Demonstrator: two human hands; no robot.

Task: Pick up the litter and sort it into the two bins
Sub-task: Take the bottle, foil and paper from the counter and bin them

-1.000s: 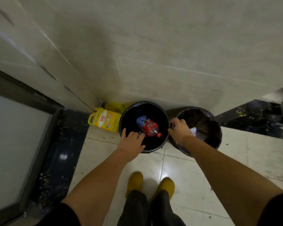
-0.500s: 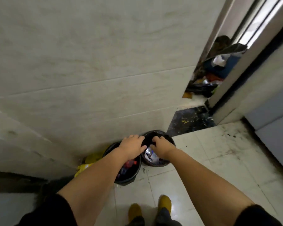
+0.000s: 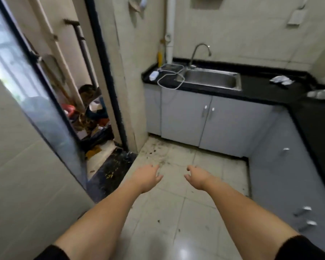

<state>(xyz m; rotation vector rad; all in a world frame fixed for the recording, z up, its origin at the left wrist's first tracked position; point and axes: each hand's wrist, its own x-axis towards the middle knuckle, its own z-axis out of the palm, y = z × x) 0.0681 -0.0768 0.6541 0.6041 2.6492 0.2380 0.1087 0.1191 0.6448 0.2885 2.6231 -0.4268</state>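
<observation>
My left hand (image 3: 145, 178) and my right hand (image 3: 196, 177) are stretched out in front of me over the pale tiled floor (image 3: 176, 203), both empty with fingers loosely apart. The two bins are out of view. A crumpled white wrapper (image 3: 280, 80) lies on the black counter at the right. Small dark crumbs and bits of dirt (image 3: 158, 152) are scattered on the floor near the cabinet base.
Grey cabinets (image 3: 204, 119) with a steel sink (image 3: 210, 79) and tap stand ahead; a white cable and plug (image 3: 169, 77) lie beside the sink. More cabinets run along the right. A doorway (image 3: 94, 117) at the left opens onto piled clutter.
The view has swung away from the two black bins and the wall to the kitchen. Both hands have left the bin rims and now hang open over the floor.
</observation>
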